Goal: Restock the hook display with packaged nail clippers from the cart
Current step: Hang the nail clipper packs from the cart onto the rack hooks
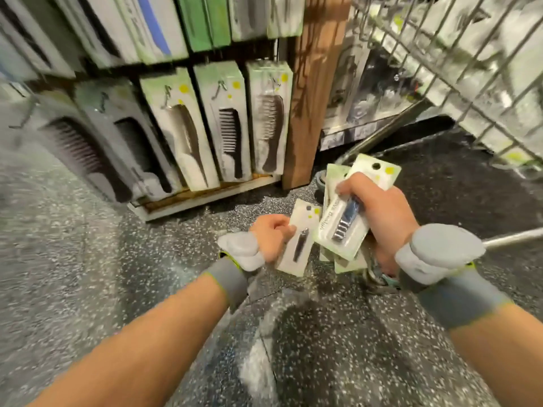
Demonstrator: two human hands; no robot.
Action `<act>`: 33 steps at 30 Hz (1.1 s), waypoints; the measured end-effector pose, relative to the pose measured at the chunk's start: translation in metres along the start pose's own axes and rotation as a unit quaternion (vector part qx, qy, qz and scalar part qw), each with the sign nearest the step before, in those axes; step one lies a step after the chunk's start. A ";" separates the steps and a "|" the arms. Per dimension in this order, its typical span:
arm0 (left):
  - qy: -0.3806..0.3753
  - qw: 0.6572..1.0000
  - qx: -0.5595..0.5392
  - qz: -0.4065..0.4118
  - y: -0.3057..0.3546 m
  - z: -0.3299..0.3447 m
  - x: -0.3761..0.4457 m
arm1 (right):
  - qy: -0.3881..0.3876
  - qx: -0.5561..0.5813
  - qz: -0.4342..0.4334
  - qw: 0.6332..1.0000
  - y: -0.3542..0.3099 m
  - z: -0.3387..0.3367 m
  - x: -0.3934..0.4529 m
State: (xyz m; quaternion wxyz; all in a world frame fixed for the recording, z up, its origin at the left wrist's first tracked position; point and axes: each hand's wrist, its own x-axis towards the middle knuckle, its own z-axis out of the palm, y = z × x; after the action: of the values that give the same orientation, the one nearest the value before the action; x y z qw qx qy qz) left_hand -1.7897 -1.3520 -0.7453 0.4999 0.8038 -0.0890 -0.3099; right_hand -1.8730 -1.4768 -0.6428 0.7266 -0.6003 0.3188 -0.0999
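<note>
White and pale-green card backs mark the packaged nail clippers, and we have them split between our two hands. Our right hand [379,212] curls its fingers round a fanned stack of packs [349,218], the top one showing a chrome clipper under its blister; we judge the stack is held as a reserve, so that packs can be dealt off one at a time. Our left hand [271,235] pinches a single pack [299,237] along its left edge, thumb on the face, leaving the punched hang hole at the top uncovered, which is what a hook needs. The single pack sits just beside the stack, touching or nearly so; blur keeps us from telling which.

Both hands hover low over the speckled floor [88,259], so nothing is on a hook yet. Ahead hangs the display [205,124] with rows of boxed combs on pegs, ending at a wooden post [311,92]. We cannot see an open clipper hook from here. To the right stands the wire cart [458,63], with more pale packs showing through its mesh.

Next, we judge, the single pack must rise to its peg.
</note>
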 end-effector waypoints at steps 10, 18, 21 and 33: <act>0.081 0.992 -0.025 0.090 0.206 -0.124 -0.148 | -0.034 -0.036 -0.060 0.997 -0.204 0.057 -0.110; 0.103 0.973 -0.079 0.192 0.397 -0.189 -0.257 | -0.025 0.043 -0.104 0.993 -0.405 0.063 -0.180; 0.126 0.963 -0.101 0.217 0.460 -0.204 -0.285 | -0.024 0.055 -0.130 0.990 -0.469 0.060 -0.202; 0.185 0.911 -0.133 0.344 0.661 -0.269 -0.364 | -0.120 0.113 -0.236 0.958 -0.672 0.065 -0.260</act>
State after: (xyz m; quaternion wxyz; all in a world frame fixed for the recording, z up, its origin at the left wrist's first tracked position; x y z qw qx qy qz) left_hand -1.8095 -1.3056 0.0542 0.6850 0.6927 -0.2240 0.0264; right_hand -1.8770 -1.4616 0.0807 0.7783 -0.5803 0.0647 -0.2310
